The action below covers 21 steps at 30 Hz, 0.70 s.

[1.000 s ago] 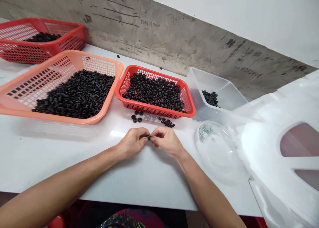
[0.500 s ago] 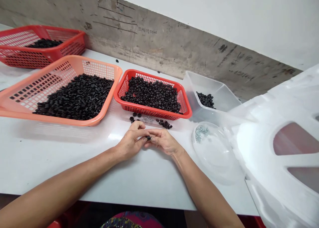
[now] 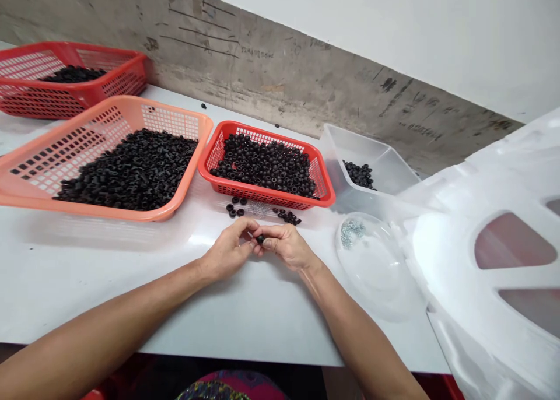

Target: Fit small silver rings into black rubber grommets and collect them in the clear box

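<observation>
Small black piece (image 3: pixel 260 238), rounded, sits above the near middle of the smooth white desk (image 3: pixel 254 312), pinched between thumb and forefinger in the grip of the right hand (image 3: pixel 291 248); the left hand (image 3: pixel 227 251) curls its fingertips close against it, whether clasping cannot be told. Latticed plastic orange basket (image 3: pixel 191 172) at left and red basket (image 3: pixel 262 190) at far centre hold black parts (image 3: pixel 266 164); round clear dish (image 3: pixel 378 274), right, holds silvery bits (image 3: pixel 352 233).
</observation>
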Each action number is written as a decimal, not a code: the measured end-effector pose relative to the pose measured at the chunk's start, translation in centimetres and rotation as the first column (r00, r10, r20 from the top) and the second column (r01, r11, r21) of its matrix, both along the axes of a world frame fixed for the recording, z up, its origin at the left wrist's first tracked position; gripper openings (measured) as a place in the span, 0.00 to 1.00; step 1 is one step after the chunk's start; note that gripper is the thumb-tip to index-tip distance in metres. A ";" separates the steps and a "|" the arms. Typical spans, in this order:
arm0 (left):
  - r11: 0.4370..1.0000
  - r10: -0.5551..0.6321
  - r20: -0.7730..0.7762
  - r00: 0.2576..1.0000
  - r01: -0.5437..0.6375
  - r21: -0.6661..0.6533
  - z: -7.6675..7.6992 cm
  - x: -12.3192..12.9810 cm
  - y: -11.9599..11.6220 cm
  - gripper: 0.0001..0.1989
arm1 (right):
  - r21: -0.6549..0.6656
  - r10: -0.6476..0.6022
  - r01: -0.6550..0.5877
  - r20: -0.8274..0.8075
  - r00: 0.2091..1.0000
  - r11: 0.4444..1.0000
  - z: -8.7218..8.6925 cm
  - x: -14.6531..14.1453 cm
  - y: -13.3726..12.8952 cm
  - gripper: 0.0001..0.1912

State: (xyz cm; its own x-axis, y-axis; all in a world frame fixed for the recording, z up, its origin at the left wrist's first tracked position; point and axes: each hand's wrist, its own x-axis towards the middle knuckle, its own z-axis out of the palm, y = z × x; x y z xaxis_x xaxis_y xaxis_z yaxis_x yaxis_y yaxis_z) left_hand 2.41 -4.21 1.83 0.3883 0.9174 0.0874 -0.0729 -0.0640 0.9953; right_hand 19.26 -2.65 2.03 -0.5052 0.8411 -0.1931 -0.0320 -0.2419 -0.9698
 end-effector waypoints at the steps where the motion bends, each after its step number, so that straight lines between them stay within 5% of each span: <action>1: 1.000 0.001 0.000 1.000 -0.001 0.000 -0.1 0.0 0.0 0.09 | -0.002 -0.012 0.012 0.001 1.000 1.000 0.0 0.0 0.0 0.11; 9: 0.988 0.153 -0.073 0.986 -0.153 0.014 -0.7 -0.4 0.5 0.08 | -0.119 -0.065 0.048 -0.139 0.988 0.992 -0.3 0.1 0.1 0.21; 14: 0.931 0.359 -0.172 0.918 -0.337 0.144 -0.5 -1.1 1.3 0.07 | 0.153 -0.242 0.241 -0.015 0.970 0.958 2.1 0.4 -0.7 0.14; 16: 0.894 0.433 -0.181 0.883 -0.394 0.213 -0.4 -1.4 1.7 0.07 | 0.362 -0.417 0.401 -0.034 0.908 0.842 4.1 1.9 -0.1 0.12; 18: 0.859 0.490 -0.201 0.848 -0.430 0.277 -0.3 -1.8 2.1 0.07 | 0.544 -0.613 0.546 -0.071 0.787 0.638 6.4 4.7 1.6 0.13; 21: 0.810 0.565 -0.253 0.786 -0.469 0.352 -0.7 -2.3 2.9 0.07 | 0.716 -0.805 0.598 -0.085 0.587 0.361 9.7 10.3 5.6 0.18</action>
State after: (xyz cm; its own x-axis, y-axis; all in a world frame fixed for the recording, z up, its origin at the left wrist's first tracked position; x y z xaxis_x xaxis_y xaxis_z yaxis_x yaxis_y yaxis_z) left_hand 0.09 -1.31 1.13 -0.0898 0.9486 0.3034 0.3744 -0.2502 0.8929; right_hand 29.55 2.95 11.69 0.3118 0.8010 0.5111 0.3659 0.3952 -0.8426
